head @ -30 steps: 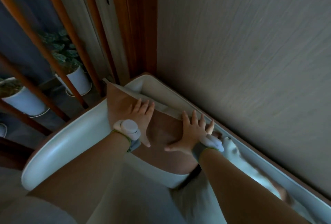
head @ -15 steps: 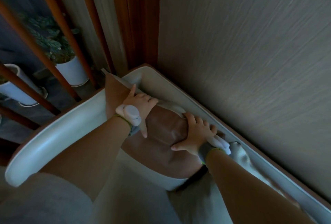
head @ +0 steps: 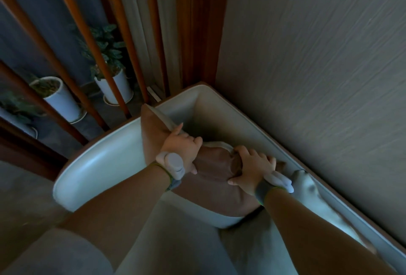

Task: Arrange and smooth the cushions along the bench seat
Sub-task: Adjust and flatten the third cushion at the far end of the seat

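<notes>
A brown cushion with a pale edge [head: 211,171] stands in the corner of the white bench seat [head: 105,162], leaning toward its backrest. My left hand [head: 182,145] grips the cushion's top edge near its left corner. My right hand [head: 252,169] is closed on the top edge further right, bunching the fabric. A second, pale patterned cushion [head: 307,184] lies to the right along the backrest, partly hidden by my right forearm.
A textured wall [head: 318,77] runs along the bench on the right. Wooden slats [head: 92,44] and a door frame [head: 197,33] rise behind the bench end. White plant pots [head: 114,85] [head: 59,96] stand on the floor beyond the slats.
Both hands went from lying flat with spread fingers on the cushion to curling over and gripping its top edge. The cushion's top has bunched under the right hand.
</notes>
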The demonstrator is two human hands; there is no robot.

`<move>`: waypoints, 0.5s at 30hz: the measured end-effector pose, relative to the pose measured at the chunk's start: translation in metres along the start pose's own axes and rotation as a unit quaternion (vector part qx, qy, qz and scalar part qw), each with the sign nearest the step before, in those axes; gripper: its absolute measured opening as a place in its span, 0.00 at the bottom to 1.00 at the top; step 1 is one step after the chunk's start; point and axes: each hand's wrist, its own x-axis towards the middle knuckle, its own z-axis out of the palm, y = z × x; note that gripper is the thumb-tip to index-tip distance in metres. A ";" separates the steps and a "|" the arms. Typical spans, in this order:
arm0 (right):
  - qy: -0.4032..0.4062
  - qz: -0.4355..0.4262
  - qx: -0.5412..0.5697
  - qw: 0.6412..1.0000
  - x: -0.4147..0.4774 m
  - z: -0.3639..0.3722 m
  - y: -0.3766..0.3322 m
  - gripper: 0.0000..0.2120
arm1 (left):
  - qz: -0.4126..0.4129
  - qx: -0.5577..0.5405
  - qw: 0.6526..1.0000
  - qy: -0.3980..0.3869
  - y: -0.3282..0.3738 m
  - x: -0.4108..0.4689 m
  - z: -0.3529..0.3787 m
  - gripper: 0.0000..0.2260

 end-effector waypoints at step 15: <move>0.058 -0.223 -0.110 0.967 0.042 -0.028 -0.075 0.39 | -0.209 -0.034 0.977 0.005 -0.030 -0.082 0.001 0.28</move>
